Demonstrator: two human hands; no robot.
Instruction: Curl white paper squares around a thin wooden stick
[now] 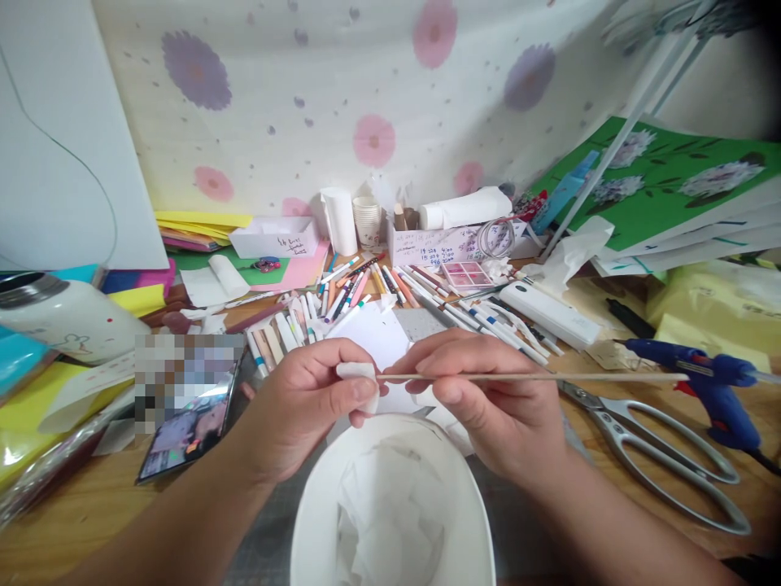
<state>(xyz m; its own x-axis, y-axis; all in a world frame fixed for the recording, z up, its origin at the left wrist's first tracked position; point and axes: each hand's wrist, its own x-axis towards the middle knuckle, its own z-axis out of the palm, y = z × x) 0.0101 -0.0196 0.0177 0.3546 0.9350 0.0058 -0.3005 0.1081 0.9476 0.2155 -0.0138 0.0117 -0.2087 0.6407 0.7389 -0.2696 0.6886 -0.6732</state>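
Observation:
Between the fingers of my left hand (311, 399) is a small white paper piece (357, 372), pressed by the thumb at the left end of a thin stick (586, 377). My right hand (494, 399) pinches that stick between thumb and fingers, and its long free end reaches out to the right, level. Just below both hands stands a white bin (305, 521) with crumpled white paper (390, 513) inside. Some white paper behind the hands is partly hidden.
Large scissors (647, 448) and a blue glue gun (713, 382) lie at the right. A phone (189, 439) and a white bottle (73, 317) are at the left. Many markers (347, 289) spread behind the hands, before a white box (439, 244) and paper cups (367, 224).

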